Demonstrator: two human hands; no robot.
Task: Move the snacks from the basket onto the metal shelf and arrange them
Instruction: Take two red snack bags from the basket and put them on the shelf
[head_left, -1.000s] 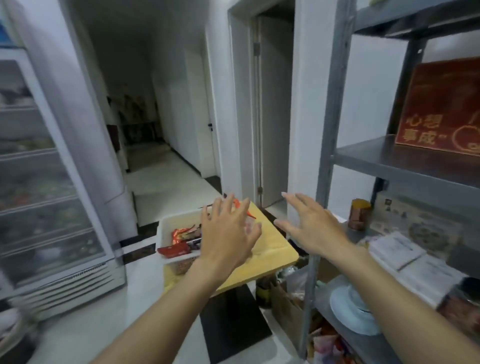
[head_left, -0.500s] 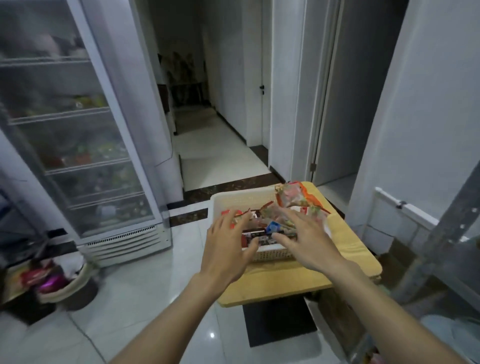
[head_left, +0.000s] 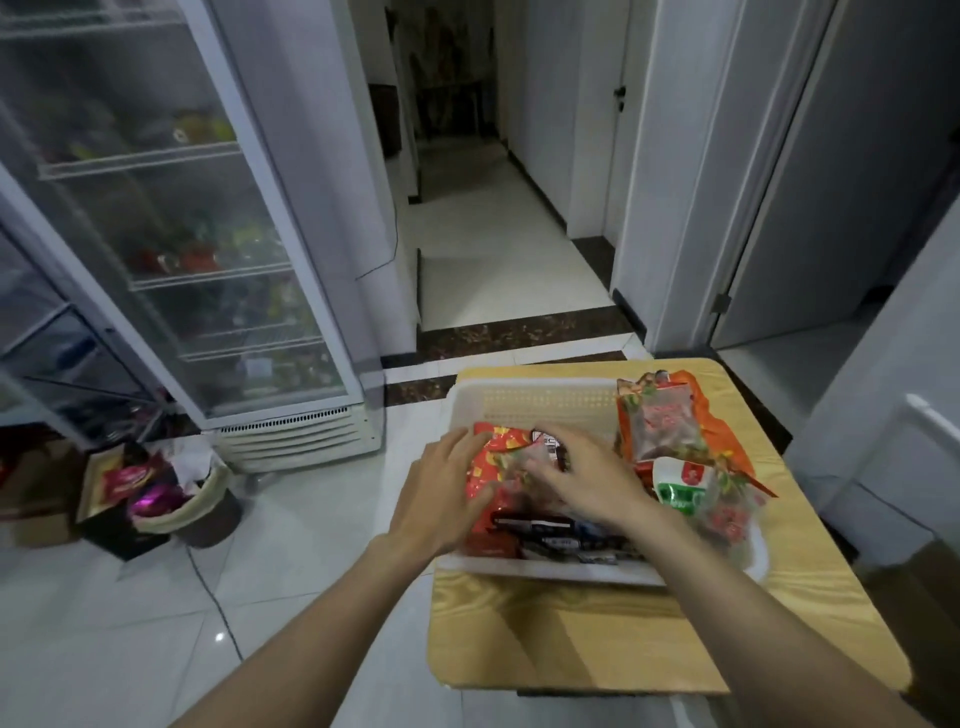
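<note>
A white plastic basket (head_left: 530, 400) stands on a small wooden table (head_left: 571, 634), with several snack packets in it. Both my hands are inside it. My left hand (head_left: 441, 499) grips the left edge of a red snack packet (head_left: 496, 452), thumb below and fingers on top. My right hand (head_left: 587, 478) lies over the same packet's right part with its fingers bent onto it. An orange-and-clear packet (head_left: 662, 421) and a white-and-green packet (head_left: 680, 486) sit at the basket's right side. Dark flat bars (head_left: 550, 535) lie at its near edge. The metal shelf is out of view.
A tall glass-door fridge (head_left: 208, 260) stands at the left. On the floor beside it are a bin (head_left: 202, 499) with wrappers and a box (head_left: 111, 483). A hallway opens ahead, and a door frame (head_left: 675, 208) and white wall (head_left: 883, 415) close in the right.
My view has swung left, away from the metal shelf, and down onto the basket. Both hands moved forward from mid-air into the basket and closed on the red packet.
</note>
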